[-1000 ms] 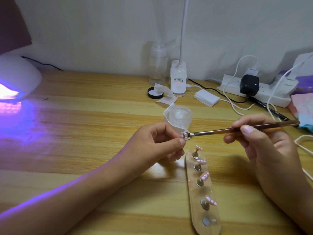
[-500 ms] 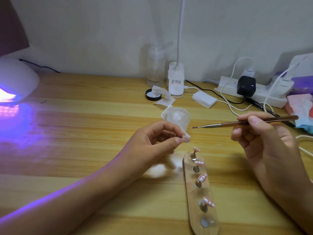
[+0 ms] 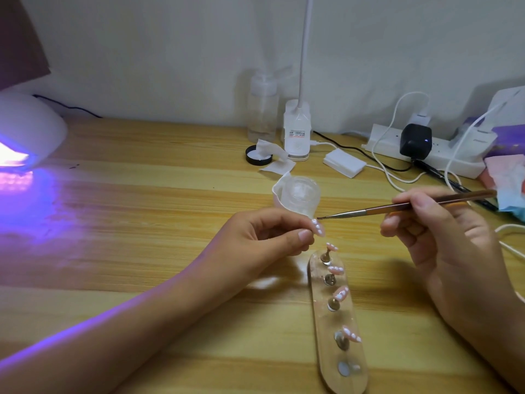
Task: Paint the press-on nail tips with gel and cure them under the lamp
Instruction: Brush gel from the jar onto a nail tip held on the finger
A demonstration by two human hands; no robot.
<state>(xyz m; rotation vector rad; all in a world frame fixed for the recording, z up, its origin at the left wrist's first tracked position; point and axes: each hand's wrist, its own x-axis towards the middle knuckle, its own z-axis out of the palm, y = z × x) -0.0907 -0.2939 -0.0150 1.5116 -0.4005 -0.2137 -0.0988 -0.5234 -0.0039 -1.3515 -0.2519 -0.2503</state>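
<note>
Left hand (image 3: 264, 243) pinches a nail tip (image 3: 318, 227), right hand (image 3: 454, 245) pinches the brush (image 3: 377, 210), bristles just beside the tip's edge.

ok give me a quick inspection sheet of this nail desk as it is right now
surface: wooden table, purple glow at its left
job's things: nail tip, brush, clear pot, oval holder with four tips on stands, nearest stand looks bare, curing lamp lit
clutter: clear bottle, black lid, wipes, white block, coloured packets at right edge
grippers: left hand pinches the nail tip; right hand holds the brush, its point by the tip, contact unclear
cables: power strip with black adapter, white cables trailing right; black cable behind the curing lamp
surroundings: white wall, clip lamp at the back
</note>
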